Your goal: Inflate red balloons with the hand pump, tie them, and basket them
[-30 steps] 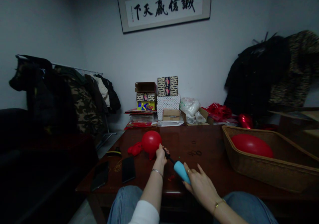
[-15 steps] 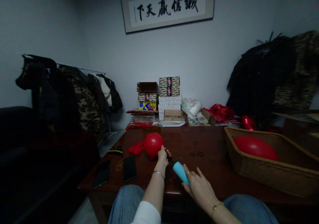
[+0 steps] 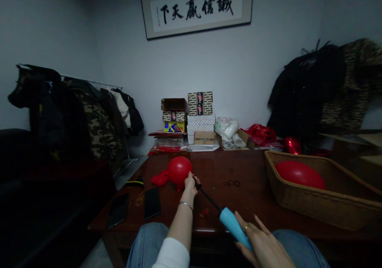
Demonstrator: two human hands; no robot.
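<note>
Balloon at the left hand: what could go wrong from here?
The left hand hides the balloon's neck, so a slack grip there might let it slip free. The blue pump's thin black rod spans the gap between the hands; a crooked push by the right hand could bend it.

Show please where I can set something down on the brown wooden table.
The table is bare between the thin black rings and the brown wicker basket, also behind the rings. Crowded: the left, with flat black slabs and the round red balloon; front middle, under the blue cylindrical pump.
</note>
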